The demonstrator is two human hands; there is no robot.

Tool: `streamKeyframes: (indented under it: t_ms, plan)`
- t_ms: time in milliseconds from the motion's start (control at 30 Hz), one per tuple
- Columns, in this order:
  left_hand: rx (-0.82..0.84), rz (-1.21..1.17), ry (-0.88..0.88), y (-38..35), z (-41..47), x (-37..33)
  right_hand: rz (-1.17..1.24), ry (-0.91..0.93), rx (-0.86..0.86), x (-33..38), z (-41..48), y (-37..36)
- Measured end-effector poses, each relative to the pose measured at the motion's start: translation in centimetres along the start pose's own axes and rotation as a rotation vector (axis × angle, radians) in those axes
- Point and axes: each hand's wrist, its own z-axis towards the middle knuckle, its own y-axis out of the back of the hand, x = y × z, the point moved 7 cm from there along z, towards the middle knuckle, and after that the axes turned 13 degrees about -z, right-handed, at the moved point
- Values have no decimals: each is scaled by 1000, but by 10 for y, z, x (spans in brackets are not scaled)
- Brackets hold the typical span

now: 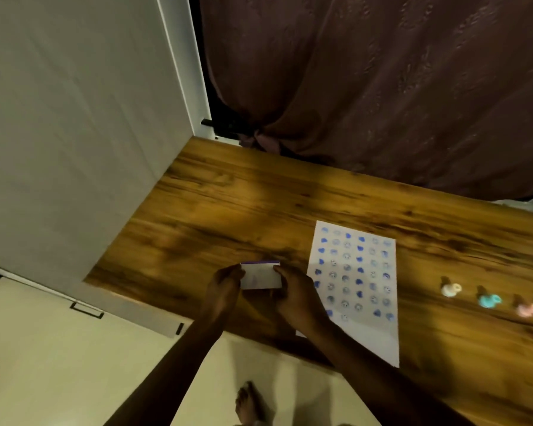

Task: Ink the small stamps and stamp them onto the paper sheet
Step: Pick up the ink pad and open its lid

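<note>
A small white box with a purple edge, the ink pad [260, 276], is held between both hands just above the wooden table [228, 210]. My left hand [223, 287] grips its left end and my right hand [296, 295] grips its right end. To the right lies the white paper sheet [356, 281], covered with rows of several blue stamped marks. Further right, three small stamps stand on the table: a white stamp [451, 289], a teal stamp [490, 300] and a pink stamp [528, 309]. The view is blurred.
A dark brown curtain [382, 87] hangs behind the table. A white cabinet or door panel [74, 133] stands to the left. The table's near edge runs diagonally below my arms, over a pale floor where a bare foot [250, 404] shows.
</note>
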Motion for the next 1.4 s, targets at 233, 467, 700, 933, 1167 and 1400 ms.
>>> streamKeyframes:
  t_ms: [233, 467, 700, 933, 1167, 1400]
  plan:
    - [8, 21, 26, 6, 13, 19, -199, 9, -58, -8, 4, -9]
    - [27, 39, 35, 3, 12, 16, -371, 166, 37, -16, 15, -10]
    - [-5, 11, 47, 7, 12, 15, -446, 381, 38, -14, 22, -7]
    - [56, -21, 27, 6, 20, 24, -299, 399, 1, -9, 33, 11]
    - [62, -43, 20, 7, 23, 28, -314, 445, 61, 0, 63, 27]
    - [63, -34, 26, 12, 34, 42, -199, 367, 126, -1, 99, 25]
